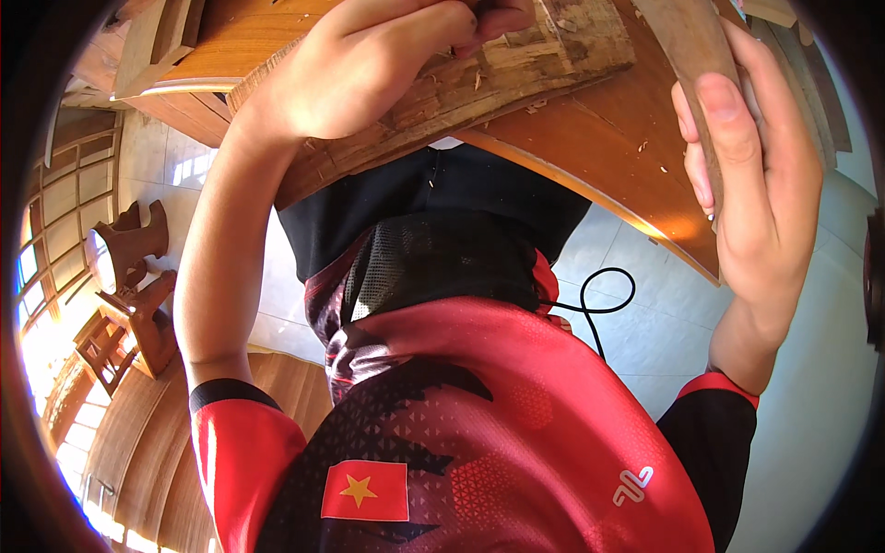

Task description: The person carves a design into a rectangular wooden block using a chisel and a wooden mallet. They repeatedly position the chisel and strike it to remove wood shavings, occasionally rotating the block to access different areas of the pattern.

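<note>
My left hand (369, 69) is closed above a rough wooden board (525, 83), its fingers curled near the top edge of the view. Whatever those fingers hold, if anything, is hidden. Off to the right, my right hand (761, 161) grips a long flat wooden piece (696, 55), thumb laid along its face and fingers behind it. The board lies tilted across the corner of a polished wooden table (590, 166). Its surface is scarred and splintered, and small wood chips are scattered on it and on the tabletop.
The table's pointed corner (714, 272) comes close to my right wrist. More wooden pieces (157, 41) lie at the upper left. A black cord (595, 311) loops beside my waist. Carved wooden furniture (134, 323) stands on the floor at the left, near a window (69, 212).
</note>
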The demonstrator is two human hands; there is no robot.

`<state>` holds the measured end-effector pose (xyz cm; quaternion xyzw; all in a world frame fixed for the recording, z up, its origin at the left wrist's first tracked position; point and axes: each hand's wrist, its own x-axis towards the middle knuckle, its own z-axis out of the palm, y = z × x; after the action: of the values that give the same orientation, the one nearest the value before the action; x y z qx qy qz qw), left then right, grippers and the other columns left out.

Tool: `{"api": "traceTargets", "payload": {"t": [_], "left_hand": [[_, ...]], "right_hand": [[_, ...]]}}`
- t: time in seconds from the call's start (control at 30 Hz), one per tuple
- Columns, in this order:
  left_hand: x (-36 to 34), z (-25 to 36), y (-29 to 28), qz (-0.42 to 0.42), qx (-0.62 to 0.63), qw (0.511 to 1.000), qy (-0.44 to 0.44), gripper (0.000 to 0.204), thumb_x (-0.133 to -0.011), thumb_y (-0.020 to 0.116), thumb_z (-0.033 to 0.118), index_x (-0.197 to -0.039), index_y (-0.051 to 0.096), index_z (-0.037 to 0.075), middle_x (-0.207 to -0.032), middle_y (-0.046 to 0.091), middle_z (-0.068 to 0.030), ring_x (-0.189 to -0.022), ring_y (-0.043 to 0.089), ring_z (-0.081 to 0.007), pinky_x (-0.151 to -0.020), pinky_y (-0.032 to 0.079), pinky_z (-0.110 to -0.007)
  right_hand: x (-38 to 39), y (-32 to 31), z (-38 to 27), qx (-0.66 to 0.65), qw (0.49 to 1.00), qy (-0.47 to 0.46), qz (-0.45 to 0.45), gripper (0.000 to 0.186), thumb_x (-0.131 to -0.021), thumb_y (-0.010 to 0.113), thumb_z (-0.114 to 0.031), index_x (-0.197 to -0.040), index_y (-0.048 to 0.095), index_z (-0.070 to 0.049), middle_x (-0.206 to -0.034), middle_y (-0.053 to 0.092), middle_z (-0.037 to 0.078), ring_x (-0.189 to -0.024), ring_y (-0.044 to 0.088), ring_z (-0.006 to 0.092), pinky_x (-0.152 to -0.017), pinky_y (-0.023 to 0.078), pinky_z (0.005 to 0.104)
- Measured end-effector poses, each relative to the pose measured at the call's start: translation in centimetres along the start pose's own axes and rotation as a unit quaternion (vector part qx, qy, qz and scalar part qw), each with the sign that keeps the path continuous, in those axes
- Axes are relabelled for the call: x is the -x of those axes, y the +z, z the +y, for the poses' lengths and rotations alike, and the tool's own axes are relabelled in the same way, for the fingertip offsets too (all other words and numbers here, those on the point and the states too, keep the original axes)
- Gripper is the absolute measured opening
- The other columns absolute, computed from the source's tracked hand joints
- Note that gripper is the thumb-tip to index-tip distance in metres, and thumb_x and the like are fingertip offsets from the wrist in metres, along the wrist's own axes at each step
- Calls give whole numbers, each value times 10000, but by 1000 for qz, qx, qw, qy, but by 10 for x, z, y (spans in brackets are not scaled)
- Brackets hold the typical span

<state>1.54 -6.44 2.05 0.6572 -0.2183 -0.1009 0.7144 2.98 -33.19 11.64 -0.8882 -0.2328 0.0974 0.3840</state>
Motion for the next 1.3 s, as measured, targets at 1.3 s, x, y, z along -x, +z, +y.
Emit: {"api": "traceTargets", "payload": {"t": [1.3], "left_hand": [[-8, -19, 12, -6, 92, 996, 12, 206, -972, 352, -60, -1119, 409, 72, -1037, 424, -23, -987, 426, -146, -961, 394, -305]], "right_hand": [[-4, 4, -7, 21, 998, -34, 51, 418, -1088, 537, -287, -1419, 565, -34, -900, 619, 48, -562, 421, 33, -493, 322, 201]]}}
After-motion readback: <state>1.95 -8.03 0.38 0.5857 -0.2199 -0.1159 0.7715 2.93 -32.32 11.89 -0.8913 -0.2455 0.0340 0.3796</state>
